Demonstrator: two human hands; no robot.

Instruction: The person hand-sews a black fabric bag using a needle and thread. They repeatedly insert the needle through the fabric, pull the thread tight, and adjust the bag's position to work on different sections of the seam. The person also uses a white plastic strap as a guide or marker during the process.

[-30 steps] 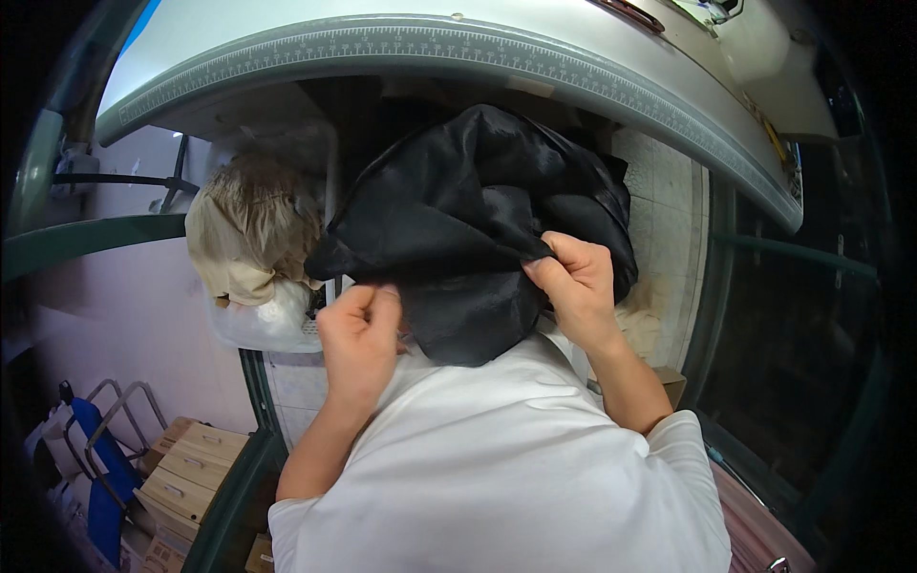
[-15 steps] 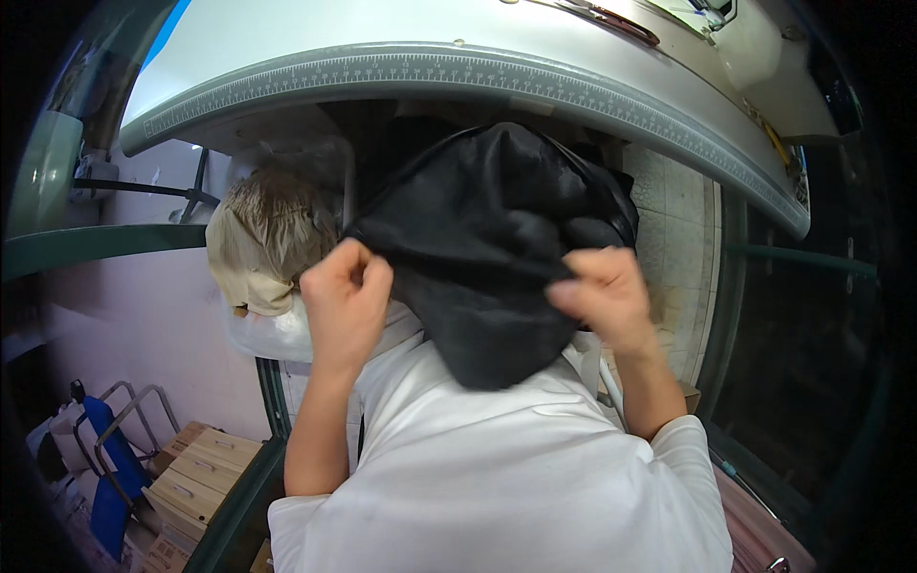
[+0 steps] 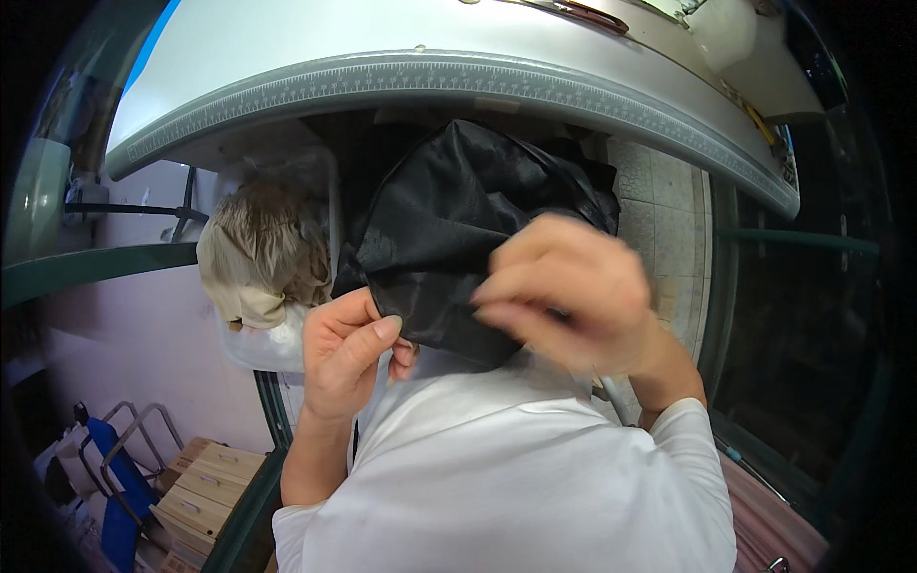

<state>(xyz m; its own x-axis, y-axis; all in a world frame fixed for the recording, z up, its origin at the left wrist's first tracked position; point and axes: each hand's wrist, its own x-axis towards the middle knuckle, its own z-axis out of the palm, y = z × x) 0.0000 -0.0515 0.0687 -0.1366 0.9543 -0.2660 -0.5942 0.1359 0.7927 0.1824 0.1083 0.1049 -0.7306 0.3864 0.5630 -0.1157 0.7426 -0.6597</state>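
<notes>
A smooth, slightly shiny black cloth (image 3: 439, 201) lies bunched over my lap, below the table edge. My left hand (image 3: 349, 349) is closed, with the thumb pressed against the fingers on the cloth's near left edge. My right hand (image 3: 573, 296) is over the cloth's right part, smeared by motion. Its fingertips point left, close to the fabric, and I cannot see whether they grip anything. Folds and the right hand hide part of the cloth.
A white table (image 3: 315, 38) with a grey ruler-marked edge (image 3: 420, 76) curves across in front of me. Dark-handled scissors (image 3: 592, 16) lie on it. Beige gathered fabric (image 3: 253, 253) fills a clear plastic bin (image 3: 258, 355) at left. Wooden drawers (image 3: 212, 487) stand lower left.
My left hand has moved down slightly and turned, its thumb now showing on the cloth's edge. My right hand has come left across the cloth. The cloth's hanging near part has been drawn up.
</notes>
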